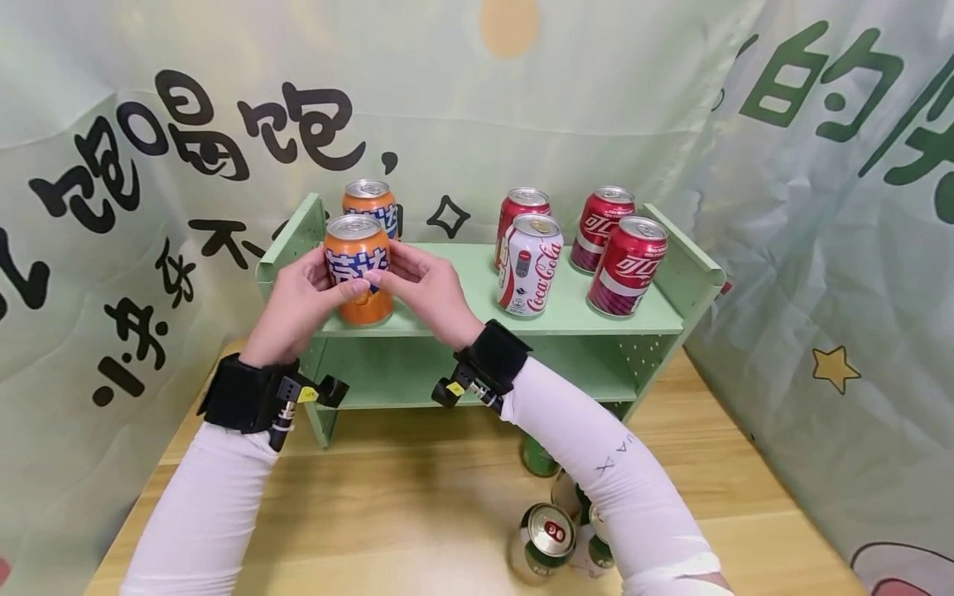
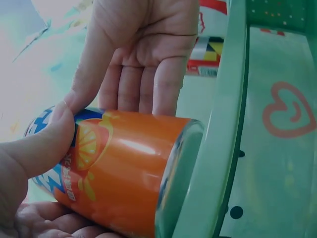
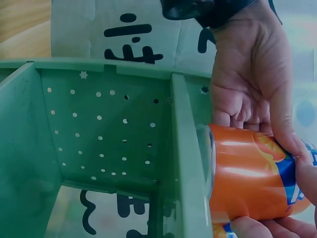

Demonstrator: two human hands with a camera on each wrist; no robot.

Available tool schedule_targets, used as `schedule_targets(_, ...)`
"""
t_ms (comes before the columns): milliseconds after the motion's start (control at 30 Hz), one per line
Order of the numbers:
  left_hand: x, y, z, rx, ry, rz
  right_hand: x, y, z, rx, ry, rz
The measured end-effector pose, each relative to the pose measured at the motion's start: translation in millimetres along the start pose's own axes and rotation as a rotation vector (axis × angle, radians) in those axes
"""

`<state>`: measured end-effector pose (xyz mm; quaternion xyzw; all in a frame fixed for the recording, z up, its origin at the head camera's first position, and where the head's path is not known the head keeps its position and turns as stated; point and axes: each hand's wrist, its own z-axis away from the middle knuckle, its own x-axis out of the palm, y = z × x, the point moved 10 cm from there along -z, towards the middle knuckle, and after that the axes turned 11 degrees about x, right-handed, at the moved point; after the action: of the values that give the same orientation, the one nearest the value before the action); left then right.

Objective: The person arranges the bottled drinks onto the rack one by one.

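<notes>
Gripping an orange-and-blue cylindrical metal can between curled fingers, the left hand and right hand likely steady it upright at the pale-green two-tier shelf's near left

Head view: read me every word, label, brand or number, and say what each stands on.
"Coca-Cola": white can
"芬达": front orange can
"喝饱": backdrop, left
"的": backdrop, right
Too stylised, small, blurred or partly hidden to read surely: red cans, rear orange can, table cans, right sleeve, other backdrop characters.
</notes>
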<state>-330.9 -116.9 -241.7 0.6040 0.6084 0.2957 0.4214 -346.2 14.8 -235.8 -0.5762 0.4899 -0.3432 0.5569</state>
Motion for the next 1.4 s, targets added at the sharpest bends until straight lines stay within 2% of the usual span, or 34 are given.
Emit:
schedule_targets(233,-3.3,-8.0,-6.4,-0.044,0.001,0.042,-2.3,-1.4,-4.9,0.003,0.021,0.065)
schedule_targets(433,-6.5,-7.7,0.4,-0.037,0.107,0.116,-15.1,-7.8,15.5,-0.032,0.055,0.179)
schedule_targets(533,-5.1,-6.1,10.0,0.002,0.181,0.155,-24.1,-4.0,29.7,-0.023,0.067,0.197)
schedule_targets(600,-3.5,-5.1,18.2,0.031,0.215,0.147,-28.3,1.2,37.0,-0.001,0.064,0.195)
schedule_targets(767,0.1,-6.7,41.5,0.043,0.259,-0.018,-32.4,10.2,48.1,0.024,0.035,0.178)
schedule_targets(867,3.0,-7.6,54.5,0.046,0.276,-0.063,-34.2,12.7,54.3,0.021,0.018,0.186)
schedule_targets(1033,0.1,-6.5,73.1,0.076,0.297,-0.063,-42.0,16.8,70.0,0.020,0.006,0.205)
schedule_targets(1233,-1.5,-13.9,94.9,0.079,0.296,-0.054,-61.0,35.9,97.1,0.072,-0.022,0.209)
schedule_targets(1333,3.3,-19.8,105.5,0.076,0.308,-0.024,-70.9,42.2,110.6,0.090,-0.025,0.213)
schedule_targets(1400,12.9,-26.1,113.2,0.064,0.298,-0.003,-77.9,45.2,119.6,0.101,-0.015,0.205)
